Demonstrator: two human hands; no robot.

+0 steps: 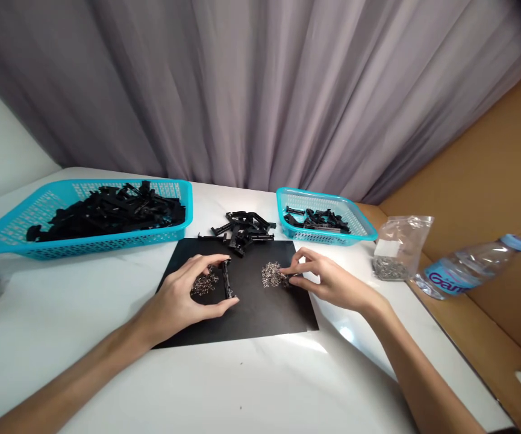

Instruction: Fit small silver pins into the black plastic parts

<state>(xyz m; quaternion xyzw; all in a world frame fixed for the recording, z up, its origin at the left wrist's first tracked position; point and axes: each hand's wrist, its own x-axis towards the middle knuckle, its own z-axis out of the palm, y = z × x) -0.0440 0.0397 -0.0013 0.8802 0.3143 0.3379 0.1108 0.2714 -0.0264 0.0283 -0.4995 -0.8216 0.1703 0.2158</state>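
In the head view, the left hand (182,290), thumb and fingers spread wide, grips a black part (226,279) by both ends above the mat (260,316), well in from the far edge of the desk (260,383). Likely light, stiff plastic, perhaps breakable midway; its ends seem the best hold. The right hand (326,280), nearly pinched, is at the right-hand metal pile (271,275); whether it grips a piece is unclear. Counted: one held part, two metal piles, two baskets (120,242) near the far edge.

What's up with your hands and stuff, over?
Left hand gripping black part by its ends. Right hand at right metal pile, grip unclear. Part heap at mat's far edge, out of the way.
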